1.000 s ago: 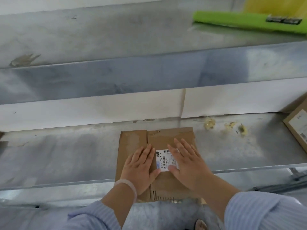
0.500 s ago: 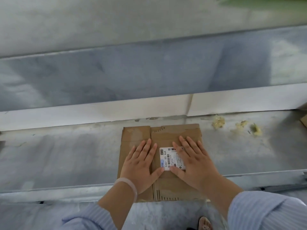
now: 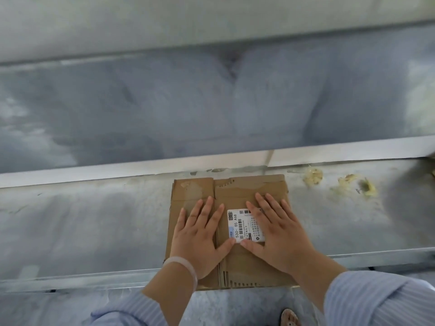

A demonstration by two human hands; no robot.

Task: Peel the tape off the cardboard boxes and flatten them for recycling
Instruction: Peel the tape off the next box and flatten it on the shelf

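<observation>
Both my palms lie flat with fingers straight and slightly spread. I hold nothing and only press down. My left hand (image 3: 200,238) and right hand (image 3: 280,238) bear on the flattened cardboard box (image 3: 249,189). It lies at the front edge of the metal surface (image 3: 94,220), about midway along it. Its far end is close to the back edge.

The near end of the box juts past the front edge, and my wrists sit over that part. If I lean more weight there, I judge the far end could lift and the box could slide off toward me. The folded panels may also spring up once I lift my palms, since nothing else pins them. A glossy patch (image 3: 190,191) on the far-left part of the box looks like clear tape. If it is, it would go to recycling with the card unless I peel it. The yellowish smears (image 3: 313,176) toward the back right corner could soil the box if it shifts that way.

Counted:
- one box
- one shipping label (image 3: 240,227), partly under my right hand
- two hands
- one pale bracelet (image 3: 186,267) on my left wrist
- three smears that I can make out
- one shoe tip (image 3: 290,317) below the surface
</observation>
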